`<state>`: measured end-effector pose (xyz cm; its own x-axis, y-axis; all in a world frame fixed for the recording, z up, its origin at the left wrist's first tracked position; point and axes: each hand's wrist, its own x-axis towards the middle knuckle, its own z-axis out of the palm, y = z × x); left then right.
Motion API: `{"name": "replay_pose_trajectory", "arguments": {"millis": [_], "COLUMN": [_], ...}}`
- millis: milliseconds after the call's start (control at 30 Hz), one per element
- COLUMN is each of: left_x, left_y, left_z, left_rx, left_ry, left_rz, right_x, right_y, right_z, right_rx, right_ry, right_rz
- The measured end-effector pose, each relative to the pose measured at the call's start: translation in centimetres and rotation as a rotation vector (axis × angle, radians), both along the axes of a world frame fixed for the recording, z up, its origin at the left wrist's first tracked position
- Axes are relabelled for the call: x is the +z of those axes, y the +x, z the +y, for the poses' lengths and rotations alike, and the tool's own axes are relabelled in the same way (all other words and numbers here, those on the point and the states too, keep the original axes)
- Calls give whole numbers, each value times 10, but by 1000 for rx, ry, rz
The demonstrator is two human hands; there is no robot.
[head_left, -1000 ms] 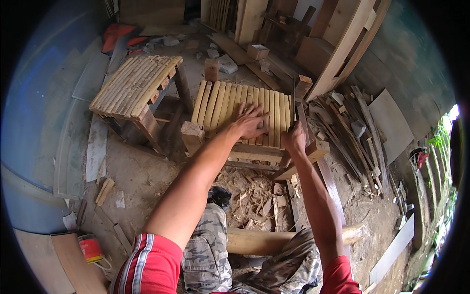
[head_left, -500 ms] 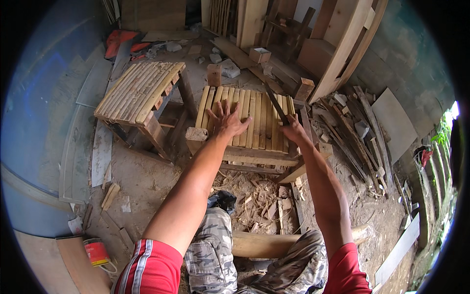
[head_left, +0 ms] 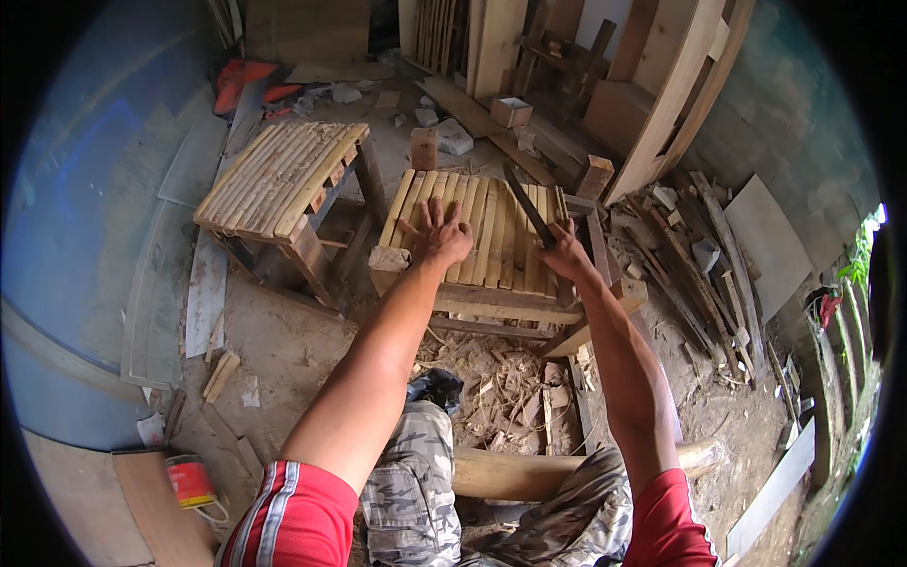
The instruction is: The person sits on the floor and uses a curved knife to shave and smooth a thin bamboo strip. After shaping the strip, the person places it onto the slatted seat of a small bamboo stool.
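Note:
Bamboo slats (head_left: 492, 227), pale and laid side by side, form the seat of a low wooden frame (head_left: 501, 301) in front of me. My left hand (head_left: 440, 234) rests on the left-hand slats, palm down with its fingers stretched apart. In my right hand (head_left: 565, 252) is a machete (head_left: 528, 205) with a long dark blade. It slants up and away to the left, over the slats on the right side. My fist hides its handle. Whether the blade touches the slats I cannot tell.
A second slatted stool (head_left: 283, 180) stands at the left. Wood scraps (head_left: 694, 269) are heaped at the right, and shavings (head_left: 501, 392) litter the ground below the frame. A bamboo pole (head_left: 529, 474) lies across near my legs. A red can (head_left: 190, 480) stands at the lower left.
The machete has shifted a little, its tip now slightly nearer and farther left over the slats. My left thumb has drawn in toward the fingers. The whole view has shifted slightly.

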<state>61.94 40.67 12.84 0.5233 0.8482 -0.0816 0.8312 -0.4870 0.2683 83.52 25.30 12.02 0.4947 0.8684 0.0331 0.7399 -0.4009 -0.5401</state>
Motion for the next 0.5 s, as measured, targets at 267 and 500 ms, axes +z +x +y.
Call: {"name": "replay_pose_trajectory", "arguments": {"millis": [267,500], "left_x": [7,-10], "left_y": [5,-6], "left_z": [-6,-2], "left_rx": [6,31], "left_ry": [14,117], "left_rz": [29,-129], "right_x": [-2,13], "right_y": [-27,-52], "right_z": [24,13], "right_rx": [-35,-309], "right_ry": [-63,84], "right_rz": [-40,27]}}
